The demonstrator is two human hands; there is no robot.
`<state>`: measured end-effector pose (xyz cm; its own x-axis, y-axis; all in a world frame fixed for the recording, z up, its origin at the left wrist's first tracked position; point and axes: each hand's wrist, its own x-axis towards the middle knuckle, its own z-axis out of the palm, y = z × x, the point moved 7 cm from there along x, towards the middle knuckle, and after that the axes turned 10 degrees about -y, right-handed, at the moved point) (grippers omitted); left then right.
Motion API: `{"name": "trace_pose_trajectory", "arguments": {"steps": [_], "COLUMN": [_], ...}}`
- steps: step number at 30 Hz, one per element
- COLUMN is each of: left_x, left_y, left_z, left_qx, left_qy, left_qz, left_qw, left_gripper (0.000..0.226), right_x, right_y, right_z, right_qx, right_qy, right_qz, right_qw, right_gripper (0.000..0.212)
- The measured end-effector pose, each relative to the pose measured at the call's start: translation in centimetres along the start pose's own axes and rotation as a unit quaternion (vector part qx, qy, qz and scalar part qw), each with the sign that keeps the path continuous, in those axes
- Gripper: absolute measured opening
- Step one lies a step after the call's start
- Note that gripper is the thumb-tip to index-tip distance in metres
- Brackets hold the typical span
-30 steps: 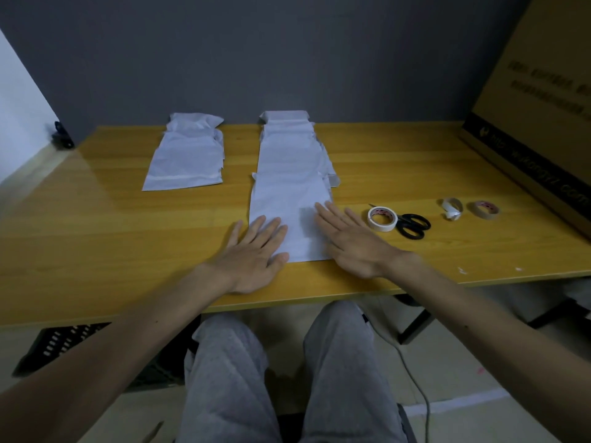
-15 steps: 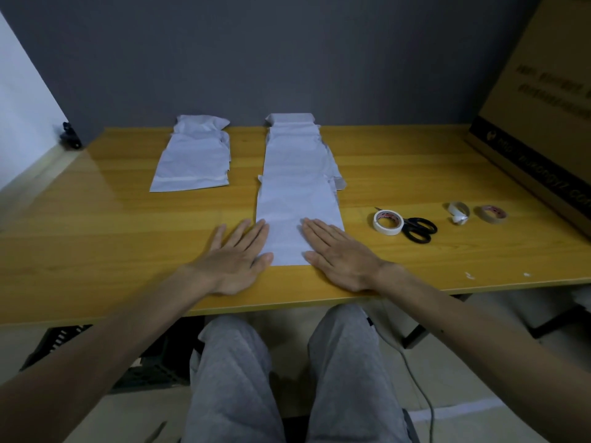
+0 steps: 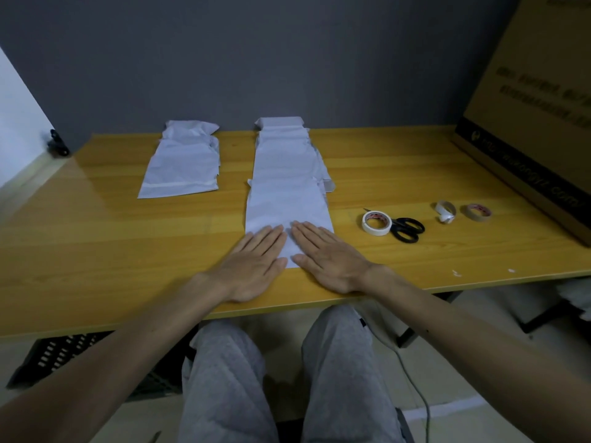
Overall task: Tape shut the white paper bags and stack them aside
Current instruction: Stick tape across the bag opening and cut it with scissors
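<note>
Table [image 3: 96, 251] | left grip [image 3: 252, 266], right grip [image 3: 329, 260] drawn closer | flat on bag [image 3: 287, 203]

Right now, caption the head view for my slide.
Left hand and right hand press flat on the nearest white paper bag; tape roll and scissors lie to its right on the table.

Both hands, left hand [image 3: 252, 266] beside right hand [image 3: 326, 257], lie flat on the near end of the row of paper bags [image 3: 287, 187] mid-table [image 3: 96, 251]. A second stack of bags [image 3: 182, 167] sits left. Tape roll [image 3: 376, 222] and scissors [image 3: 407, 230] touch at right, two tape rolls [image 3: 460, 212] beyond, a cardboard box [image 3: 527, 123] far right.
</note>
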<state>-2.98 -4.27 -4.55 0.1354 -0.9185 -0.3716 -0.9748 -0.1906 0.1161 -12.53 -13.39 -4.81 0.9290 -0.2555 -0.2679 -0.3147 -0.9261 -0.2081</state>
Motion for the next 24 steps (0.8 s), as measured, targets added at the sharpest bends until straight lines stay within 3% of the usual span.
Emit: {"name": "trace_pose_trajectory", "arguments": {"steps": [7, 10, 13, 15, 18, 24], "left_x": [0.0, 0.1, -0.4, -0.6, -0.8, -0.9], "left_y": [-0.1, -0.2, 0.0, 0.1, 0.3, 0.7], "left_z": [-0.1, -0.2, -1.3, -2.1, -3.3, -4.9], "left_qx": [-0.007, -0.033, -0.07, -0.084, -0.14, -0.228], "left_qy": [-0.001, 0.003, 0.048, 0.079, 0.142, 0.243], "left_qz": [-0.001, 0.005, 0.014, 0.014, 0.023, 0.062], "left_qw": [1.0, 0.999, 0.996, 0.993, 0.98, 0.941], "left_gripper": [0.059, 0.06, 0.061, 0.059, 0.049, 0.028], "right_x": [-0.8, -2.2, -4.4, -5.5, -6.5, -6.6], "right_y": [0.1, 0.5, 3.4, 5.4, 7.9, 9.7], "right_z": [-0.5, -2.0, -4.8, -5.6, -5.5, -4.9], "right_qx": [0.031, 0.038, 0.059, 0.013, -0.023, -0.001], "right_qy": [0.012, 0.077, 0.217, 0.268, 0.269, 0.235], "right_qz": [-0.014, -0.03, 0.051, 0.126, 0.21, 0.247], "right_qw": [0.999, 0.996, 0.973, 0.955, 0.94, 0.94], "right_gripper": [0.064, 0.061, 0.046, 0.037, 0.029, 0.02]}}
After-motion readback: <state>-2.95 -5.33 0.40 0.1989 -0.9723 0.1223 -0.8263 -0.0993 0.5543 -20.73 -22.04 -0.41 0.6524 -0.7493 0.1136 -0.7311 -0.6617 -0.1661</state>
